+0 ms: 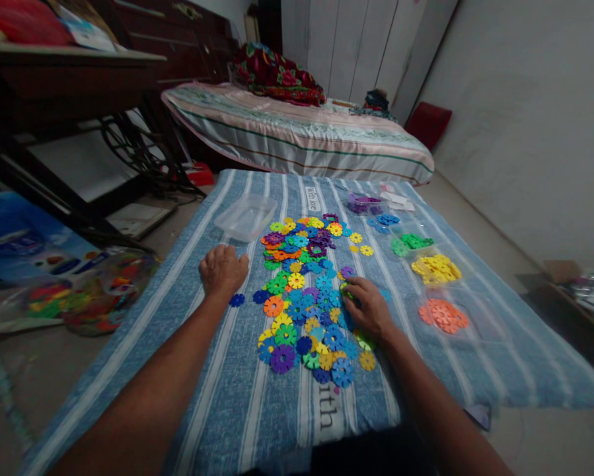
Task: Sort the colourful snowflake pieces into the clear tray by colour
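A heap of notched, flower-shaped plastic discs in many colours covers the middle of the striped cloth. At its right edge my right hand is closed, palm down. A green disc shows at its fingertips. My left hand rests on the cloth left of the heap, fingers curled under; what they hold, if anything, is hidden. Two dark blue discs, one of them closest to my left wrist, lie between that hand and the heap.
An open clear plastic box stands beyond my left hand. Along the right lie sorted orange discs, yellow discs, green discs, blue discs and purple discs, mostly in clear trays. A bed stands behind.
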A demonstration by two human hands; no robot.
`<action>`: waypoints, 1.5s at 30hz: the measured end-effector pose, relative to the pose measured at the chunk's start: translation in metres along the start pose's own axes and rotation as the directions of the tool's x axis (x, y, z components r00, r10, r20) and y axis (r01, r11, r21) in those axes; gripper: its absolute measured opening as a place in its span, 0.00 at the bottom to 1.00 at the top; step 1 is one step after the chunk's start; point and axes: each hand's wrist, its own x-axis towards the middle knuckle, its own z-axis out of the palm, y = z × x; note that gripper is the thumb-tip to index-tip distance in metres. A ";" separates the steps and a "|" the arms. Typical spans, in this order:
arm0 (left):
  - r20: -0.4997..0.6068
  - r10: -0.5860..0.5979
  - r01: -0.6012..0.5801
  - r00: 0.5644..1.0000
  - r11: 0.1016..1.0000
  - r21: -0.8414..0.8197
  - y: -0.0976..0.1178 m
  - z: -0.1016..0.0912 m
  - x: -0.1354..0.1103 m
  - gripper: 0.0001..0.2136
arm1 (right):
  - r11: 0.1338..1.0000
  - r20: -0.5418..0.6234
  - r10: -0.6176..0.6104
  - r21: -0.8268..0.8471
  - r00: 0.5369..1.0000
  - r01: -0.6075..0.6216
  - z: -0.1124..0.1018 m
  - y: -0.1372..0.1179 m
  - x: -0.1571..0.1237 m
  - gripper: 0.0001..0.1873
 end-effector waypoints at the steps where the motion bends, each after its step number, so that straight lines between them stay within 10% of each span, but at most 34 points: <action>1: 0.006 -0.003 0.003 1.000 1.000 0.006 0.001 -0.001 0.000 0.23 | 1.000 0.011 -0.009 -0.012 1.000 0.009 0.000 -0.002 0.001 0.12; 12: 0.029 -0.005 0.003 1.000 0.998 0.064 0.001 -0.002 -0.002 0.23 | 0.995 0.244 -0.023 -0.087 0.970 0.045 0.009 -0.030 0.018 0.14; 26: 0.038 0.002 -0.005 0.999 0.997 0.074 0.001 -0.006 -0.001 0.23 | 0.926 0.200 0.153 0.313 0.968 -0.211 -0.017 -0.046 0.030 0.08; 33: 0.036 -0.010 0.007 0.999 0.996 0.087 -0.002 -0.006 0.004 0.21 | 0.730 0.181 0.514 0.421 0.838 -0.539 -0.037 -0.017 0.068 0.11; 36: 0.035 0.000 -0.003 0.999 0.996 0.088 -0.003 -0.007 0.004 0.22 | 0.508 0.039 0.742 0.620 0.670 -0.598 -0.061 0.012 0.105 0.13; 40: 0.026 0.007 -0.009 1.000 0.995 0.098 -0.005 -0.006 0.005 0.22 | 0.210 0.001 0.878 0.898 0.478 -0.387 -0.078 0.036 0.138 0.13; 45: 0.015 0.007 -0.008 1.000 0.997 0.082 -0.007 -0.004 0.005 0.21 | 0.234 0.102 0.830 0.829 0.548 -0.509 -0.052 0.025 0.115 0.16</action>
